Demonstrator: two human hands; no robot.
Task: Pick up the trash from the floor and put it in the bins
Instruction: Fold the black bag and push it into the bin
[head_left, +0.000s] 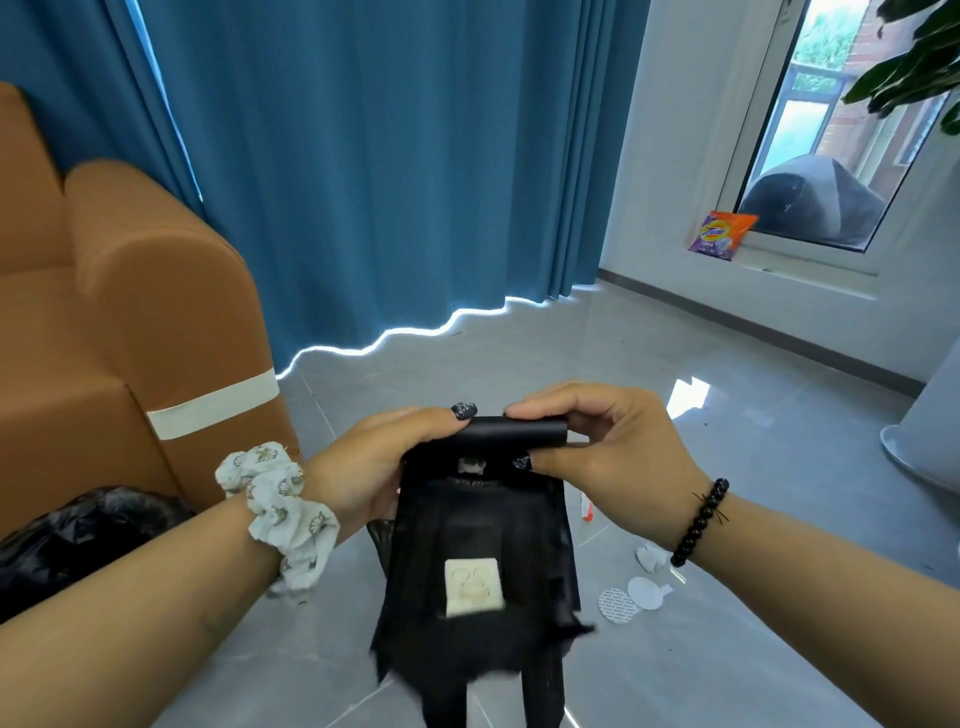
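Left hand (384, 462) and right hand (597, 441) grip a black bag roll (511, 435) above scattered floor trash (631, 597).

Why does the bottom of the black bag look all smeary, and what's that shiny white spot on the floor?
Head view: the black bag is motion-blurred at its lower edge while both hands hold its roll; the white spot is window glare on the glossy floor; a bright line glows under the curtain; the wide lens bends the walls.
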